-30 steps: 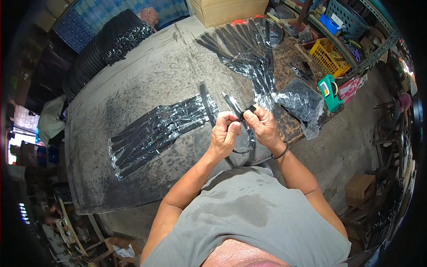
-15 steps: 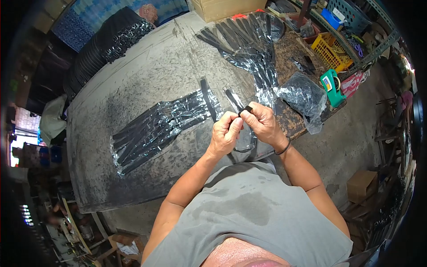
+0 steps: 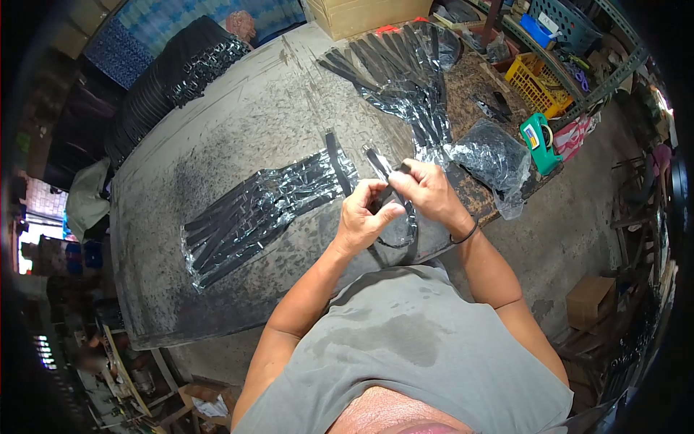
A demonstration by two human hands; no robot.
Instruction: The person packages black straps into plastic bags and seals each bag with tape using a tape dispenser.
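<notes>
A black strip [image 3: 395, 182] runs between my two hands above the near part of the table, and a dark loop [image 3: 413, 226] hangs below it. My right hand [image 3: 431, 191] pinches the strip at its upper right end. The fingers of my left hand [image 3: 361, 217] curl around the strip's lower left part, with the thumb lifted off to the side. Left of my hands lies a flat bundle of black strips in clear plastic [image 3: 260, 210]. A single black strip [image 3: 337, 160] rests across its right end. Behind my hands sits a narrow plastic-wrapped piece [image 3: 371, 156].
Another fanned bundle of black strips [image 3: 405, 79] lies at the back. A clear plastic bag [image 3: 491, 163] and a green tape dispenser [image 3: 540, 145] are at the table's right edge. A yellow basket [image 3: 535, 83] stands behind them. A large black stack [image 3: 166, 79] occupies the far left.
My hands have moved slightly apart, and my right hand has risen a little. My left thumb has come away from its fingers, and more of the strip shows between the hands.
</notes>
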